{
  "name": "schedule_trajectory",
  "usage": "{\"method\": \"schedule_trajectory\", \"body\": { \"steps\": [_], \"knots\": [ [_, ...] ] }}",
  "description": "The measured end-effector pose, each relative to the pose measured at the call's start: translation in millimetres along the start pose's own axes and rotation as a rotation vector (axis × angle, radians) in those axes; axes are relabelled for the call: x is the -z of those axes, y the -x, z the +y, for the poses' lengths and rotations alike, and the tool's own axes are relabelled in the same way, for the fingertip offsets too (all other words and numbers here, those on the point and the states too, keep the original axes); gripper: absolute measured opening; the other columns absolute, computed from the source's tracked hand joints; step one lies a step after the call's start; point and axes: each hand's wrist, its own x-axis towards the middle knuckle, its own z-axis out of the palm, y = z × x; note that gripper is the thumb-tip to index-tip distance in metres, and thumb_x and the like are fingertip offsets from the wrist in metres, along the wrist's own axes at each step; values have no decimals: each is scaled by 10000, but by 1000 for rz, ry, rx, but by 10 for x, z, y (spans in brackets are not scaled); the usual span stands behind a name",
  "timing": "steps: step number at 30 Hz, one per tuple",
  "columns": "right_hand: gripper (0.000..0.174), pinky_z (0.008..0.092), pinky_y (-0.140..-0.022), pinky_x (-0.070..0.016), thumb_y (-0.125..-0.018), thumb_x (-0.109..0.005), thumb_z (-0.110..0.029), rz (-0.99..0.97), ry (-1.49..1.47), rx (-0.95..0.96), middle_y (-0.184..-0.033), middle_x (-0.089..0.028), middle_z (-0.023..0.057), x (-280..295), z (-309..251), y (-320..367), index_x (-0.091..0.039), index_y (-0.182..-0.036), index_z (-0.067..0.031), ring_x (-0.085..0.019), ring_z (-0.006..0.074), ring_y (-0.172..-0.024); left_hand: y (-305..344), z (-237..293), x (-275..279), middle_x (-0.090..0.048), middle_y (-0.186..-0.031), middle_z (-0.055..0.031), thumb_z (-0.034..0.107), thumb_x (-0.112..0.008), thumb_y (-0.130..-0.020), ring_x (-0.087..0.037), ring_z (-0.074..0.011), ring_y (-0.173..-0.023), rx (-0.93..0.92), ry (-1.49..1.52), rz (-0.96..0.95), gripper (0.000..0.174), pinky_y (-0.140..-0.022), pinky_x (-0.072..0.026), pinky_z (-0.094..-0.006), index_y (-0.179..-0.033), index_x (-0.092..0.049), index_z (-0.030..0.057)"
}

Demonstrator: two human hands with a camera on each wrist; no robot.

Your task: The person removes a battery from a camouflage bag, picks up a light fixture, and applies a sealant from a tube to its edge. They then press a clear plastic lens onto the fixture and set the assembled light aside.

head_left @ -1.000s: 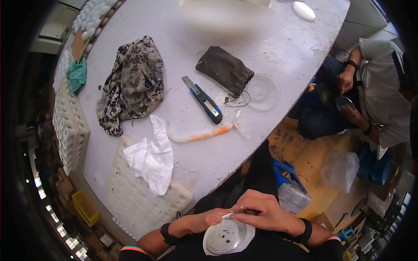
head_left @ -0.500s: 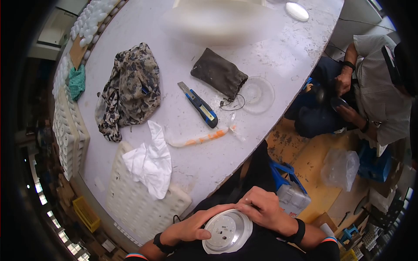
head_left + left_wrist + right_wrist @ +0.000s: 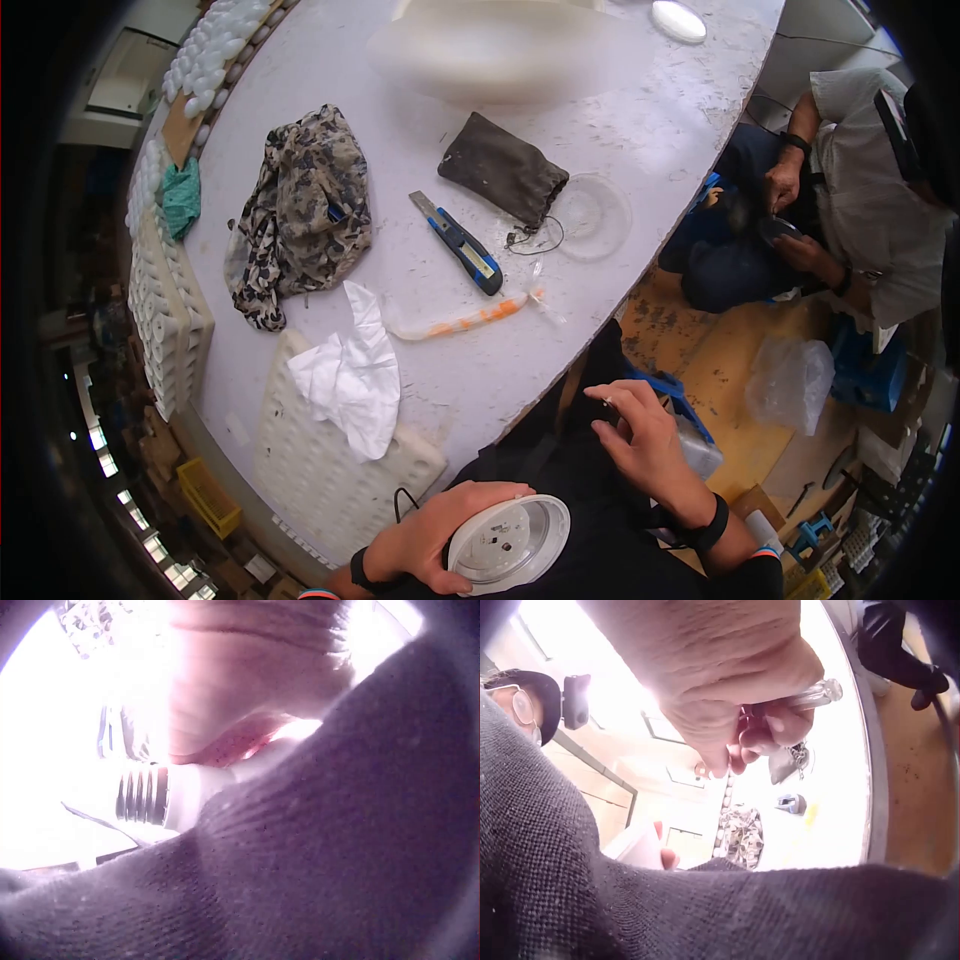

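Note:
My left hand (image 3: 435, 525) grips an LED bulb (image 3: 495, 550) with its white housing open at the top, low in the head view over my lap. Inside its rim lies a round board with small dark parts. The left wrist view shows the bulb's ridged metal screw base (image 3: 142, 795). My right hand (image 3: 645, 445) is apart from the bulb, to its upper right. Its curled fingers hold a slim tool with a clear handle end (image 3: 817, 694), which pokes out in the right wrist view; most of the tool is hidden by the hand.
On the table lie a blue utility knife (image 3: 458, 245), dark pouch (image 3: 503, 170), clear round lid (image 3: 592, 218), camouflage cloth (image 3: 310, 205), white cloth (image 3: 350, 380) and orange-marked plastic tube (image 3: 470, 320). A dimpled tray (image 3: 300, 450) sits at the near left. Another person (image 3: 865, 190) sits at right.
My right hand has come away from the bulb's rim and moved up and right. The bulb, still in my left hand, has shifted slightly left and tilted.

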Motion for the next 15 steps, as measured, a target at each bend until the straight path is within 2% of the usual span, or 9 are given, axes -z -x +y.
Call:
{"method": "schedule_trajectory", "body": {
  "steps": [2, 3, 5, 6, 7, 8, 10, 11, 15],
  "knots": [
    [284, 341, -603, -481, -795, -628, -96, -5, 168, 17, -954, -555, 88, -4, -1, 15, -586, -1075, -92, -584, 249, -712, -7, 188, 10, -437, -1292, -220, 643, -647, -627, -441, -349, -1173, -48, -181, 24, 1008, -988, -316, -402, -1297, -360, -53],
    [281, 363, -647, -477, -810, -609, -113, -25, 151, 23, -924, -562, 98, -1, 13, 32, -580, -1089, -91, -574, 285, -781, 37, 139, -1, -437, -1292, -220, 643, -647, -627, -441, -349, -1173, -44, -184, 31, 1008, -988, -316, -402, -1297, -360, -53],
    [280, 341, -623, -466, -807, -609, -90, -51, 124, 69, -898, -563, 110, -1, 41, 70, -588, -1086, -92, -566, 258, -719, 162, -21, -61, -403, -1333, -174, 602, -566, -702, -417, -233, -1217, 29, -124, 109, 955, -999, -324, -352, -1346, -285, -45],
    [280, 318, -599, -455, -804, -610, -67, -71, 102, 111, -871, -563, 122, -4, 43, 75, -596, -1083, -92, -559, 232, -657, 186, -28, -94, -403, -1333, -174, 602, -566, -702, -417, -233, -1217, 31, -126, 113, 955, -999, -324, -352, -1346, -285, -45],
    [306, 321, -565, -449, -806, -603, -60, -115, 111, 141, -775, -560, 107, 22, -29, 89, -596, -1108, -110, -568, 232, -652, 194, -32, -134, -394, -1338, -172, 595, -566, -709, -412, -232, -1220, 131, 49, 178, 953, -1001, -324, -357, -1354, -265, -38],
    [306, 321, -565, -449, -806, -603, -60, -118, 108, 141, -775, -560, 107, 50, -101, 108, -596, -1108, -110, -568, 232, -652, 193, -37, -163, -385, -1343, -170, 588, -567, -715, -407, -230, -1223, 230, 225, 241, 952, -1002, -325, -361, -1362, -245, -32],
    [345, 311, -546, -470, -823, -588, -93, -348, 156, 122, -751, -536, 71, 86, -208, 145, -563, -1165, -126, -569, 215, -670, 188, -88, -183, -379, -1344, -166, 581, -569, -721, -403, -228, -1225, 254, 363, 270, 953, -1005, -322, -362, -1369, -225, -27],
    [425, 294, -518, -474, -803, -589, -69, -364, 225, 175, -729, -526, 47, 72, -221, 164, -537, -1217, -149, -565, 184, -641, 183, -105, -189, -373, -1345, -163, 574, -572, -726, -399, -227, -1226, 271, 501, 296, 955, -1007, -320, -364, -1375, -205, -23],
    [470, 289, -519, -483, -761, -615, -51, -343, 149, 338, -727, -532, 33, -16, -259, 200, -528, -1219, -113, -573, 185, -646, 152, -83, -193, -368, -1343, -157, 561, -582, -723, -403, -226, -1220, 261, 552, 291, 956, -1009, -317, -363, -1378, -198, -21]
  ]
}}
